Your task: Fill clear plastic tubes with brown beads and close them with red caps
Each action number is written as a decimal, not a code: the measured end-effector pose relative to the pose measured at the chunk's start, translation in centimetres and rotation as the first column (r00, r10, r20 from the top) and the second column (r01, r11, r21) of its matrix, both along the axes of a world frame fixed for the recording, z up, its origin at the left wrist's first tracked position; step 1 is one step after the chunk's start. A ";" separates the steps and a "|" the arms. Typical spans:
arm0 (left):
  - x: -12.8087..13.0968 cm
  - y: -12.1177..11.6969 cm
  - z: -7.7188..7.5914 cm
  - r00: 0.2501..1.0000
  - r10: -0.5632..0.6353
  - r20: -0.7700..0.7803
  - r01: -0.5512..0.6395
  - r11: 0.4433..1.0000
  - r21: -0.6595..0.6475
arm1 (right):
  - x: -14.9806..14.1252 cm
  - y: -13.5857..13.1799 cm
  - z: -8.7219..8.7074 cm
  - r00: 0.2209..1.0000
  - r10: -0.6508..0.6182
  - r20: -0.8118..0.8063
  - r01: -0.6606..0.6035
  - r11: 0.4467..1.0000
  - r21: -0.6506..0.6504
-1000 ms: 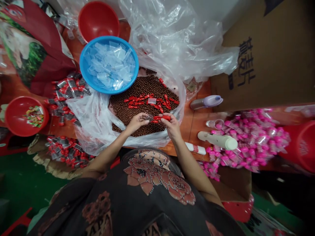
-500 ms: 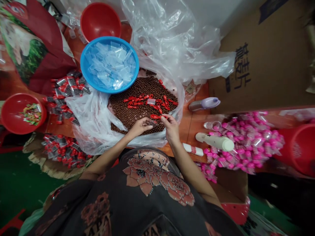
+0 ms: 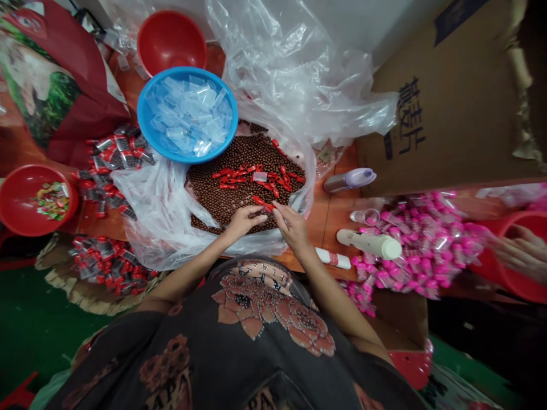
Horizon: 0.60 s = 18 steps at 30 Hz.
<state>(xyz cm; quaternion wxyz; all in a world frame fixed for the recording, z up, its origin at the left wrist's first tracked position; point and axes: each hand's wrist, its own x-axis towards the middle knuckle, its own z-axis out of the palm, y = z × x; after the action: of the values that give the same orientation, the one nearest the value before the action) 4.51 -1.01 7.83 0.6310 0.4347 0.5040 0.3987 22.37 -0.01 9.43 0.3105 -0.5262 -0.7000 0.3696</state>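
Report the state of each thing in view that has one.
Right hand: pinching a red piece
Left hand: curled, grip unclear
Brown balls: loose, spread out
Clear plastic: crumpled
Other red pieces: scattered on the balls
Blue bowl: filled with clear pieces
Left red bowl: holding colourful pieces
Pink-capped containers: piled

At the far side of the counter (image 3: pixel 327 212) we saw a red bowl (image 3: pixel 171 42), with a maroon printed bag (image 3: pixel 96 108) to its left. Farther left and nearer to us sat a smaller red bowl (image 3: pixel 17 196) holding multicoloured bits (image 3: pixel 52 200). On our right rose a large cardboard box (image 3: pixel 461 125) with dark printed characters, and near it a bottle with a lilac top (image 3: pixel 359 178). Closer in, we had a clear cup (image 3: pixel 370 216), a pale green bottle (image 3: pixel 368 243) and a white packet with a red band (image 3: pixel 341 260), all near a heap of pink-capped containers (image 3: pixel 421 256). A red tub (image 3: pixel 489 270) stood beyond the heap. Lower down we saw green floor (image 3: pixel 25 319).
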 end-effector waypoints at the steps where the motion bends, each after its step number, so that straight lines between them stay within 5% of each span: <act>1: 0.0 0.0 0.0 1.000 -0.003 0.023 0.003 1.000 -0.016 | -0.3 -0.2 0.2 0.997 -0.054 -0.048 0.053 0.998 -0.023; 8: 0.3 -0.4 -0.3 0.995 0.017 0.101 -0.006 0.995 -0.104 | -1.9 -1.5 0.1 0.898 -0.323 -0.300 0.271 0.941 -0.203; 18: -0.5 0.4 1.6 0.997 -0.060 0.040 0.060 0.998 -0.021 | -1.8 -1.3 1.0 0.885 -0.361 -0.296 0.303 0.927 -0.222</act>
<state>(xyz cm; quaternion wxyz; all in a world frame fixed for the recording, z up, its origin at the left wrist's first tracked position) 4.04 -0.63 9.42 0.6572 0.4347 0.4825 0.3825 20.53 -1.33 10.41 0.4365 -0.5934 -0.5031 0.4520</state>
